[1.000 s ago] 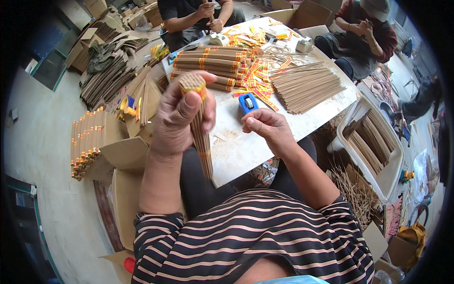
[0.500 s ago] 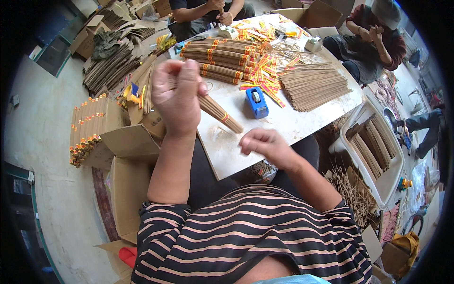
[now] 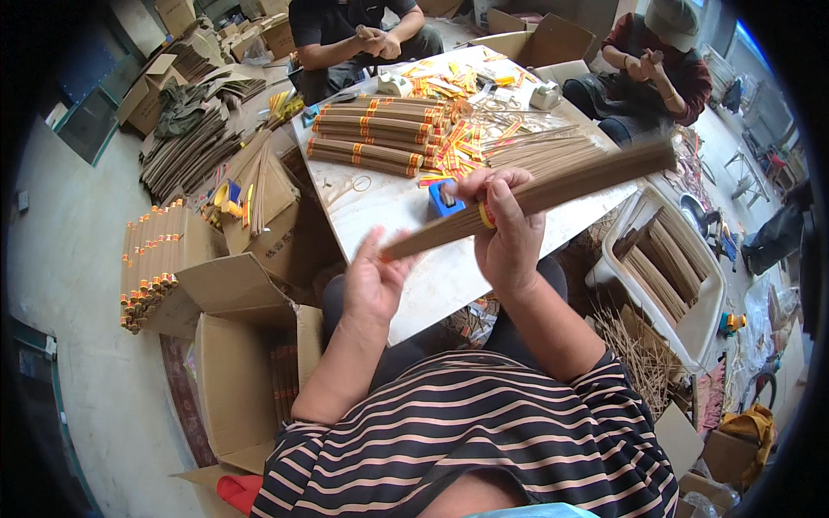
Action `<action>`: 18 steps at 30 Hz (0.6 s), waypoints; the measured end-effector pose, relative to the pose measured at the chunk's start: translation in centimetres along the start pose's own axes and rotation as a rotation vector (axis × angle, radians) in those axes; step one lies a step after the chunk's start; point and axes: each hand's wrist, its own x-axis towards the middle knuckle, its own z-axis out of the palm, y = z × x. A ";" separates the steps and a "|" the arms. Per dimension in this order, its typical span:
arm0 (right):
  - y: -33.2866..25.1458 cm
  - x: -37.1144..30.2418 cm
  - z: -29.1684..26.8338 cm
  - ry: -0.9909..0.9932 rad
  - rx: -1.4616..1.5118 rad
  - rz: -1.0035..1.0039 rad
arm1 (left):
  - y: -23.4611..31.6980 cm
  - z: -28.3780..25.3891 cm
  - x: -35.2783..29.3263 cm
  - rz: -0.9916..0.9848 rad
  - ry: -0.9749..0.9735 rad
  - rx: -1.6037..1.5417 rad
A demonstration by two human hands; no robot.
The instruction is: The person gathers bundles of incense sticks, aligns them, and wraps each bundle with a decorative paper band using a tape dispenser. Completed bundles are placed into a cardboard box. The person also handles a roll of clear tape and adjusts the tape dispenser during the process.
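Observation:
A long bundle of brown incense sticks (image 3: 596, 179) slants up to the right above the table, with a red and yellow paper band round it. My right hand (image 3: 509, 237) is closed round the bundle at the band. At the bundle's lower left end is my left hand (image 3: 376, 281), palm up, fingers loosely apart and slightly blurred; the end lies against its fingers. Behind my right hand, a blue tape dispenser (image 3: 442, 200) is partly hidden. Banded incense bundles (image 3: 367, 129) are stacked on the white table (image 3: 345, 203), beside loose red and yellow paper strips (image 3: 458, 147).
An open cardboard box (image 3: 233, 345) stands at my left, near a stack of banded bundles (image 3: 151, 268). On the right is a white plastic bin (image 3: 704, 332) holding loose sticks. Two people sit across the table, one hand pair (image 3: 376, 41) at far left and another (image 3: 643, 65) at right.
The incense bundle has passed from my left hand to my right and now slants up to the right. My left hand has lowered to its end. The view has shifted slightly.

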 end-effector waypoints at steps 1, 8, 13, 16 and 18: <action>-0.4 0.5 -0.6 -0.029 -0.028 0.096 | -0.4 -1.4 0.2 -0.116 0.010 0.150; 3.2 -0.7 -2.9 -0.271 -0.745 0.361 | 3.2 5.5 -2.1 0.580 -0.562 0.780; 6.3 -2.0 -3.9 -0.419 -0.751 0.484 | 3.2 8.0 -2.1 0.657 -0.533 0.721; 7.3 -2.5 -4.2 -0.415 -0.715 0.385 | 2.5 8.0 -1.3 0.734 -0.404 0.694; 7.4 -2.7 -4.2 -0.389 -0.680 0.361 | 2.7 8.1 -1.2 0.721 -0.417 0.722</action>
